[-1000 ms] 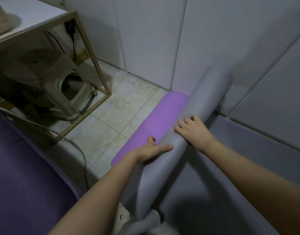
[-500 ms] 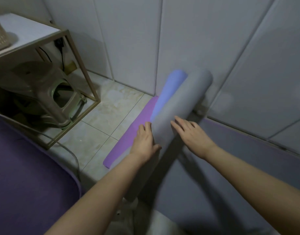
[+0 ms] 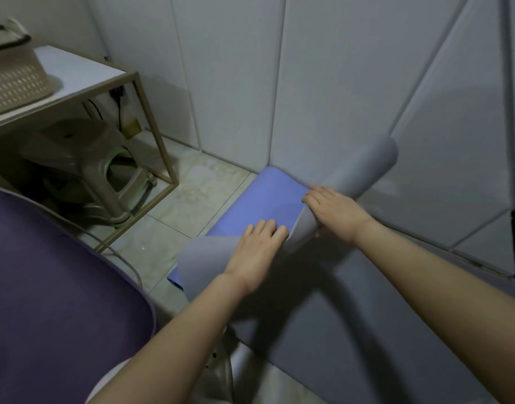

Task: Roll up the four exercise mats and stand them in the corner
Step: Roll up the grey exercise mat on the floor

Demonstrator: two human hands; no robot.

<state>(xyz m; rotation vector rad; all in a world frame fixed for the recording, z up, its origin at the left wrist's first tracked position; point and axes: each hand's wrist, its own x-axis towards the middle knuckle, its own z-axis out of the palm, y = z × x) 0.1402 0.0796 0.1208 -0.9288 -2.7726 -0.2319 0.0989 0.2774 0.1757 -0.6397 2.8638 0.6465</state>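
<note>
- The left hand (image 3: 257, 252) is pressing flat on the looser, flaring near end of the rolled grey mat (image 3: 358, 173). Its grip is released and its fingers are lying straight.
- The right hand (image 3: 335, 212) is grasping the tighter middle of the roll, with its fingers curling over the top.
- The roll is lying slantwise on the floor (image 3: 174, 228), its far end reaching the wall.
- A blue-violet stretch (image 3: 268, 199) is lying flat beside the roll, running into the floor's corner.

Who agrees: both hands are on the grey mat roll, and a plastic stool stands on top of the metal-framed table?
One error: the head view shows the plastic stool under the metal-framed table, not on top. The left hand and right hand are on the grey mat roll.
</note>
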